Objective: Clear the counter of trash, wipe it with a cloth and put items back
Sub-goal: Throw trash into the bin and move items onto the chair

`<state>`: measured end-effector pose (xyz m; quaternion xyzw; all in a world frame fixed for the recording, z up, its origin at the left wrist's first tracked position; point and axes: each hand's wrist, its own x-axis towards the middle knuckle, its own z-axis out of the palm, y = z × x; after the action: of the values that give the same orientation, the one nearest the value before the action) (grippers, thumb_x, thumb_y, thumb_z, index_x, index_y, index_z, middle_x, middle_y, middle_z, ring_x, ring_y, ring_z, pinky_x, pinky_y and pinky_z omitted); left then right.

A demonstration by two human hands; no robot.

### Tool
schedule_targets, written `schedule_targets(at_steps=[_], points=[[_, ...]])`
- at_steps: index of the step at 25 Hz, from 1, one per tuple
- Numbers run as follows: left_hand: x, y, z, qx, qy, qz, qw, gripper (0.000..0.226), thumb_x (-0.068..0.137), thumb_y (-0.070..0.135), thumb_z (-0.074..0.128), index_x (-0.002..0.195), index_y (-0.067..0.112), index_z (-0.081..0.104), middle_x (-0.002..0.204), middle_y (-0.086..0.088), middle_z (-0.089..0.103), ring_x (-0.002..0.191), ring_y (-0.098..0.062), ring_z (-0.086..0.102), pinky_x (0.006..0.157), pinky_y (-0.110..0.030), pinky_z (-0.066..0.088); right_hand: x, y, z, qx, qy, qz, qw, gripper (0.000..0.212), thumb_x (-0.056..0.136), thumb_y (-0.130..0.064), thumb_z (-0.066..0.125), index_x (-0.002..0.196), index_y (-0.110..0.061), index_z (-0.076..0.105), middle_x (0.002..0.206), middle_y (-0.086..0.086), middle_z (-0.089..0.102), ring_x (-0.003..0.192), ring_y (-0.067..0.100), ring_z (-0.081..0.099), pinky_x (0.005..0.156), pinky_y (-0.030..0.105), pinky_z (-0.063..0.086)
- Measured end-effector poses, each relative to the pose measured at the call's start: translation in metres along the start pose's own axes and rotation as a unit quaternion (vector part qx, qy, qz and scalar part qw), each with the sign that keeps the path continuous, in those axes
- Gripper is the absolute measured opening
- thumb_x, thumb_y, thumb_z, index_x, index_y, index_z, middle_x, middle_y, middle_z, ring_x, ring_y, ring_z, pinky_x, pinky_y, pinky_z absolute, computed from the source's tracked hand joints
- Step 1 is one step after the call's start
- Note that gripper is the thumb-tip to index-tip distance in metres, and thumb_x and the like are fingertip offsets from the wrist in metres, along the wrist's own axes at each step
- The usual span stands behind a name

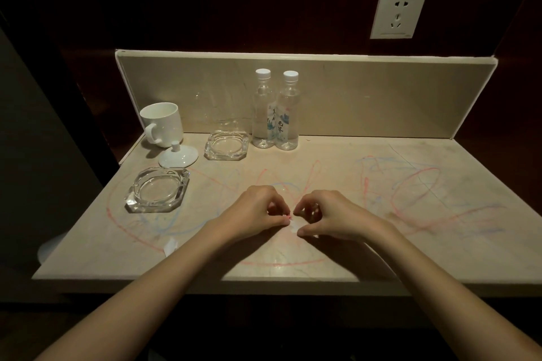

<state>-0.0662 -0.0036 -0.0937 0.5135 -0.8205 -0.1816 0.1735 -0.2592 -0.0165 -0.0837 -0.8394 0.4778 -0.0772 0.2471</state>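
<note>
White and small, a scrap of paper (294, 224) sits between our hands at the counter's (381, 243) front middle; we cannot tell which way its long axis runs. Our left hand (258, 211) pinches its left edge with curled fingers; our right hand (328, 217) pinches its right edge, thumb low, knuckles almost meeting. Red and blue scribbles (410, 193) spread around us. Another white scrap (169, 246) lies front left; two glass ashtrays (158, 190), a mug (161, 124) and two water bottles (275, 110) stand behind.

counter (440, 243) beige, red-blue scribbles | mug (160, 123) white | bottles (275, 114) clear (white caps)
</note>
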Motion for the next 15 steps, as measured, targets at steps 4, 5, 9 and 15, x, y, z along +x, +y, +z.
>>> schedule_targets(at_steps=[4,5,9,15], points=[[0.003,0.000,0.000,-0.019,0.005,-0.011,1.000,0.012,0.083,0.024,0.073,0.093,0.018,0.078,0.088,0.004,0.071,0.071,0.001,0.054,0.064,-0.003,0.037,0.010,0.001,0.000,0.019,0.021,0.009,1.000,0.020,0.077,-0.026,0.077,0.095,-0.016,0.074,0.082,-0.005,0.069,0.070,0.004,0.059,0.062,0.012,0.045],[0.003,0.001,0.001,-0.024,0.006,-0.013,1.000,0.012,0.083,0.023,0.072,0.093,0.018,0.078,0.090,0.003,0.073,0.072,0.000,0.055,0.064,-0.003,0.038,0.011,0.001,0.000,0.020,0.026,0.012,0.999,0.017,0.077,-0.025,0.077,0.091,-0.016,0.075,0.078,-0.006,0.068,0.068,0.004,0.059,0.061,0.012,0.045],[0.003,0.003,0.000,-0.047,0.002,-0.012,0.999,0.015,0.083,0.022,0.072,0.096,0.016,0.077,0.090,0.001,0.074,0.073,-0.001,0.059,0.066,-0.004,0.042,0.016,-0.001,0.003,0.020,0.041,0.005,0.999,0.008,0.079,-0.021,0.075,0.085,-0.018,0.077,0.076,-0.007,0.069,0.067,0.001,0.059,0.063,0.012,0.044],[0.004,0.003,0.001,-0.041,-0.026,-0.013,0.999,0.028,0.074,0.033,0.080,0.095,0.015,0.076,0.085,0.005,0.072,0.072,-0.001,0.060,0.063,-0.009,0.044,0.005,0.004,-0.023,0.000,-0.085,0.033,0.996,0.024,0.075,-0.029,0.078,0.097,-0.021,0.073,0.092,-0.007,0.069,0.083,0.006,0.061,0.078,0.021,0.052]])
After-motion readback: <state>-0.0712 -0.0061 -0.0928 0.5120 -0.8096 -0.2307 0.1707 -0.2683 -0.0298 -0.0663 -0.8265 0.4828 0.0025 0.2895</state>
